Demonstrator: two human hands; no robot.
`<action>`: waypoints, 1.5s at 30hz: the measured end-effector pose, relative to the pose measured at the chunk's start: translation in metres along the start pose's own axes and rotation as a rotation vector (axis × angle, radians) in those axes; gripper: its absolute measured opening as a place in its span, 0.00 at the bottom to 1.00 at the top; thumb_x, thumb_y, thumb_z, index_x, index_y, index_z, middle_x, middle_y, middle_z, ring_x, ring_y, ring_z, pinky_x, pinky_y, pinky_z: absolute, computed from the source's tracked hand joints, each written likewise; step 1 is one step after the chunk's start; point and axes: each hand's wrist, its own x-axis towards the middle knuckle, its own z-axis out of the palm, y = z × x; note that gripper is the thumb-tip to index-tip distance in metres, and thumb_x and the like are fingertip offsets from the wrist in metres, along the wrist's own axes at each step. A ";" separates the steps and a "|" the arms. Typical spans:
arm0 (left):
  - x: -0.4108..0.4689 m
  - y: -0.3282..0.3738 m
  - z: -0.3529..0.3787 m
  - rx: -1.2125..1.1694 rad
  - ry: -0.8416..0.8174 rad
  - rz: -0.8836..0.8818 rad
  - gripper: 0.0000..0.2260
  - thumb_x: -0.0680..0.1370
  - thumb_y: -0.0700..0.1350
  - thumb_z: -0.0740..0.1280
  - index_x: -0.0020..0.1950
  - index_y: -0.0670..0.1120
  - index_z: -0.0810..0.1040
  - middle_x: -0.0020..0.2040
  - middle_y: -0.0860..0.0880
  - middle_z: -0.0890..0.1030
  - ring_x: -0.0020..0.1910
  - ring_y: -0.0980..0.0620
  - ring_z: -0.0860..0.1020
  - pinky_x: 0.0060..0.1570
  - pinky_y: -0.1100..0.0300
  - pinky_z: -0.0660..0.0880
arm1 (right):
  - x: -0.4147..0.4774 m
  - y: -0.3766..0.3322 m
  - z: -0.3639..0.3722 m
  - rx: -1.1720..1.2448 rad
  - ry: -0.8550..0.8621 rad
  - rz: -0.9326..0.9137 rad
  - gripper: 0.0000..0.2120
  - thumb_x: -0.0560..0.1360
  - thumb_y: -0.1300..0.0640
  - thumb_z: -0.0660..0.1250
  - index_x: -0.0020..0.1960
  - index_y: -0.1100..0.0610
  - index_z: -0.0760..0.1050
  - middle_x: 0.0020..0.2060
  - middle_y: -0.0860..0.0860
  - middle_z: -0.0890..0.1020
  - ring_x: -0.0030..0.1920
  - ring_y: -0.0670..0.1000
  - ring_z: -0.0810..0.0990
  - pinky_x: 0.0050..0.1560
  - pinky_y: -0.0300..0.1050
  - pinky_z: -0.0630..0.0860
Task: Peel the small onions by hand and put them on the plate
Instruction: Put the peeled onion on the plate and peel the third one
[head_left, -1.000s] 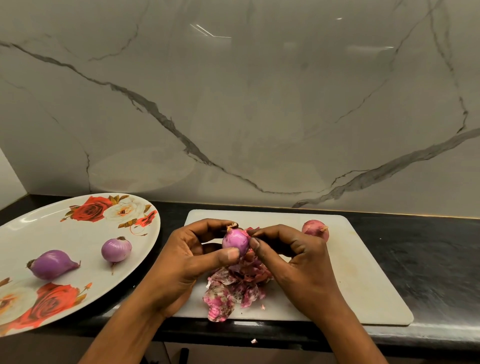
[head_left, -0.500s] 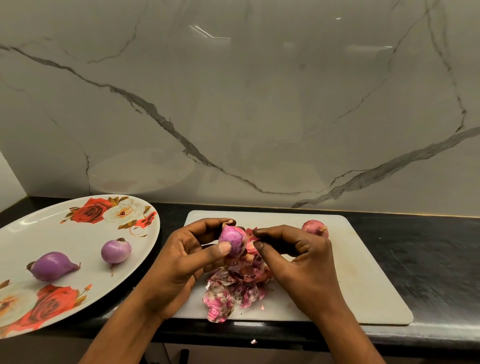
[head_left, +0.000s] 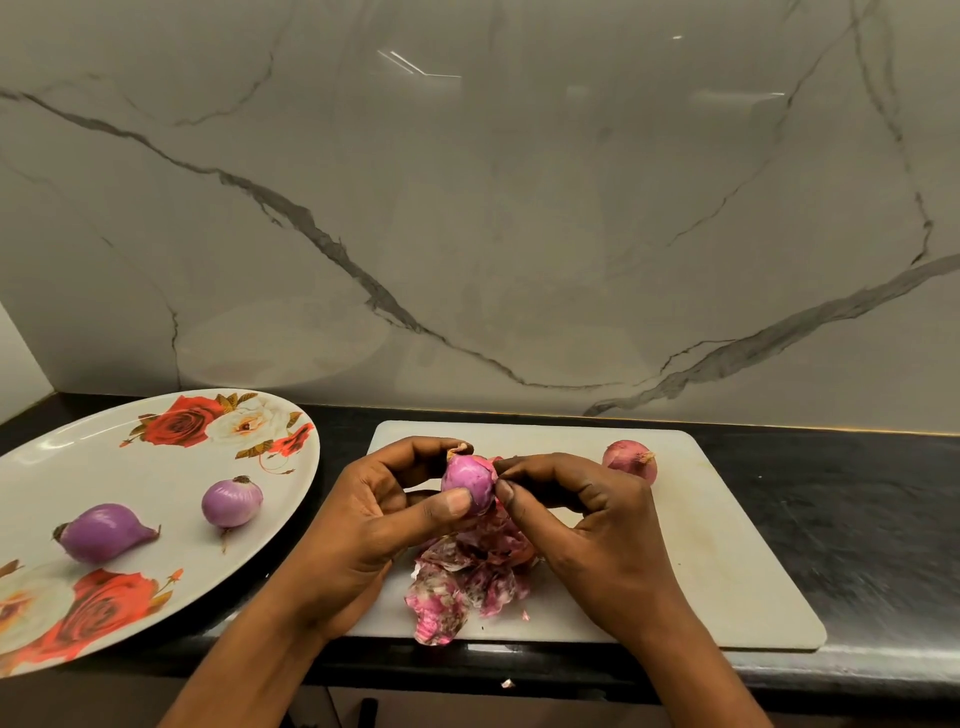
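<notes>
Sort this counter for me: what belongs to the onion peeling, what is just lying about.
Job: half-peeled onion, held by left hand, right hand pinching its skin; unpeeled onion on the cutting board; long peeled onion and round peeled onion on the plate.
Lying about: pile of skins on the board; small scrap at the counter edge.

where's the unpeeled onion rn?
Head view: the unpeeled onion sits on the white cutting board, toward its far edge, right of centre, just beyond the right hand and apart from the peel pile.
</notes>
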 end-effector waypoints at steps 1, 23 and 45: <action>0.000 0.000 0.000 0.000 -0.007 0.000 0.19 0.74 0.35 0.75 0.65 0.45 0.83 0.63 0.41 0.84 0.62 0.40 0.84 0.58 0.53 0.83 | 0.000 0.000 0.000 -0.005 0.003 0.010 0.08 0.78 0.58 0.76 0.57 0.53 0.87 0.49 0.42 0.88 0.51 0.44 0.87 0.51 0.40 0.84; -0.001 0.001 -0.002 -0.006 -0.048 0.014 0.23 0.73 0.37 0.74 0.68 0.47 0.82 0.65 0.42 0.84 0.66 0.43 0.82 0.60 0.56 0.81 | -0.001 -0.006 -0.001 0.036 0.057 0.049 0.09 0.78 0.52 0.75 0.57 0.50 0.88 0.49 0.39 0.88 0.50 0.41 0.87 0.48 0.36 0.83; -0.003 0.003 -0.001 -0.001 -0.053 0.004 0.21 0.72 0.34 0.77 0.65 0.45 0.85 0.63 0.43 0.85 0.65 0.46 0.83 0.58 0.60 0.81 | 0.001 -0.008 -0.001 0.156 -0.010 0.124 0.11 0.74 0.45 0.74 0.53 0.48 0.88 0.45 0.40 0.89 0.47 0.44 0.89 0.47 0.41 0.85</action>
